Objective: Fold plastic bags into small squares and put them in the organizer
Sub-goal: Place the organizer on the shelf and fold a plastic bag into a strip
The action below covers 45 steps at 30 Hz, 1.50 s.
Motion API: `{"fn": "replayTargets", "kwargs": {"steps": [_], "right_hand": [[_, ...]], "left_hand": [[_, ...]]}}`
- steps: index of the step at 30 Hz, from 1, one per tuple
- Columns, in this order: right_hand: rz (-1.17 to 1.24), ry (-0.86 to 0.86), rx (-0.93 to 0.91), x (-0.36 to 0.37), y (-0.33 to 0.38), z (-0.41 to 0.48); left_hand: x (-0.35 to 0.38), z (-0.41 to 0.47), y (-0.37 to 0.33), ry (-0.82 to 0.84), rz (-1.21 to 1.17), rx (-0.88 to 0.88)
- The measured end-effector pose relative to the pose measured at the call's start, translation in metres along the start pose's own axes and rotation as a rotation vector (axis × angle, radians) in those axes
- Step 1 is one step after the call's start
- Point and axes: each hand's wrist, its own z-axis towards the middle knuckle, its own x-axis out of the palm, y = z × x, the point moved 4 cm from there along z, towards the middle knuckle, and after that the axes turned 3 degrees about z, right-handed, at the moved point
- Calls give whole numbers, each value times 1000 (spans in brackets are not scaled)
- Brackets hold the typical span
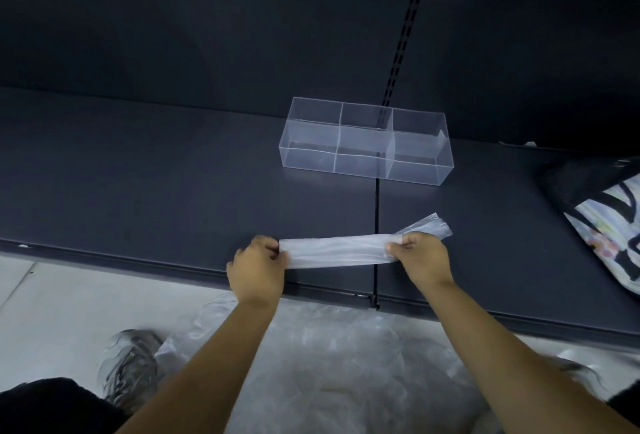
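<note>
Bag strip taut between left grip and right grip, both pinched tight on it.

The person's left hand and right hand, both near the front edge of the dark shelf, are bare, and so are both forearms as far back from that edge as the view reaches. Below the shelf's front edge and left of the left forearm is a grey shoe, a sneaker with a rounded toe and what looks like lacing on top, too blurred for finer detail. Further from the shelf, beyond the shoe, is a black garment, plain and unmarked. A smaller black patch of clothing shows right of the right forearm, equally far from the shelf.
</note>
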Motion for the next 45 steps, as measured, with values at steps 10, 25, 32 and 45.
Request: {"fn": "replayTargets", "kwargs": {"steps": [10,25,32,45], "right_hand": [[18,-134,-105,-10,12,3],[-270,-107,-76,-71,-30,48],[-397,-249,-566,-19,41,-30],[-729,238,-676,76,16,-33]], "left_hand": [[85,-53,-37,250,527,652],[81,-48,-36,262,578,706],[67,-50,-44,211,554,787],[54,-41,-13,118,546,638]]}}
